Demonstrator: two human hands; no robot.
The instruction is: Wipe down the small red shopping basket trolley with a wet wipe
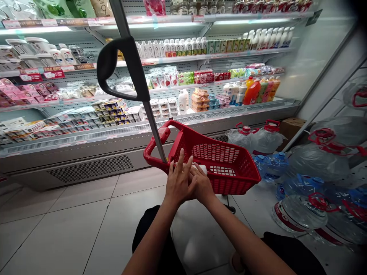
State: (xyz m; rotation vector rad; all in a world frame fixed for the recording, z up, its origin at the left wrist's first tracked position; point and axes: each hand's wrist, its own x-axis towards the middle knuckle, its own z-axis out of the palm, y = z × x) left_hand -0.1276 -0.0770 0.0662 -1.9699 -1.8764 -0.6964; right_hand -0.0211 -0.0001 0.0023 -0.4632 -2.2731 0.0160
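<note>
My left hand (179,183) is over the near side of the red shopping basket (229,152), its fingers stretched and spread. A ring shows on one finger. Pressed against it is my right hand (203,185), whose fingers are bent and partly covered by the left. A small white thing (203,168) shows just beyond the right fingers; its kind and whether it is gripped are hard to make out. The basket has lattice sides and a rounded red handle (156,156) at its left. A grey pole with a black looped grip (123,68) rises from that end.
A refrigerated shelf unit (86,147) with bottles, cartons and tubs runs across the back. Large water bottles (299,214) with red handles crowd the floor at right, beside blue-tinted ones (271,168). A wheel (231,209) stands beneath the basket on the tiled floor (71,225).
</note>
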